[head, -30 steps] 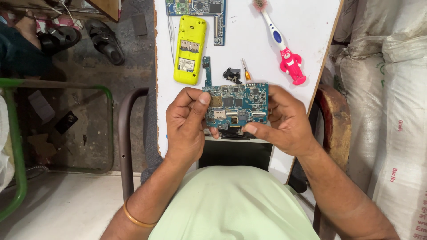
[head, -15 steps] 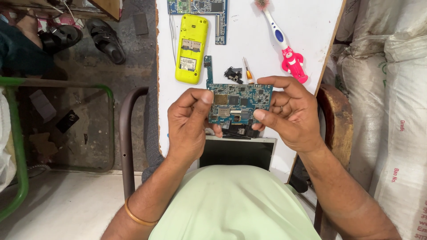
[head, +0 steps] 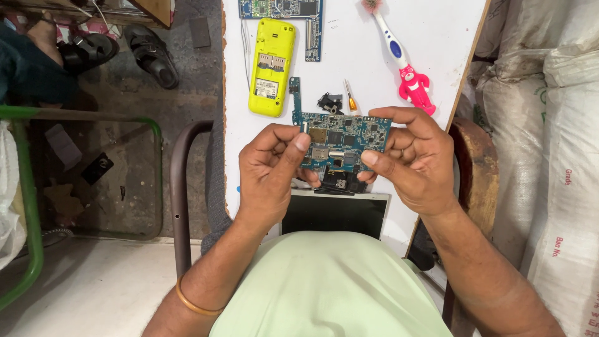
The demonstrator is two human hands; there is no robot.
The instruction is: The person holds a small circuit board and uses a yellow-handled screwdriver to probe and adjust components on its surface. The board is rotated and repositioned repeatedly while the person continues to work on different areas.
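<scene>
Both hands hold a blue-green circuit board (head: 343, 140) in the air just above the near part of the white table (head: 437, 37). The left hand (head: 271, 171) takes the board's left end: its thumb and forefinger are pressed together on the top left corner, where a narrow strip of board rises toward the far side. The right hand (head: 415, 159) takes the right end, the forefinger curled over the top edge and the thumb pressed on the lower face, so the grip pinches the board from two sides. The board lies flat between the two grips, its component side up, spanning the gap from one hand to the other.

Under the board, a dark tablet screen (head: 334, 213) lies at the near edge of the table. Farther off lie a yellow phone body (head: 271, 65), a second circuit board (head: 290, 9), a small screwdriver (head: 350, 100), a small black part (head: 329, 102) and a toothbrush with a pink figure handle (head: 402, 59).
</scene>
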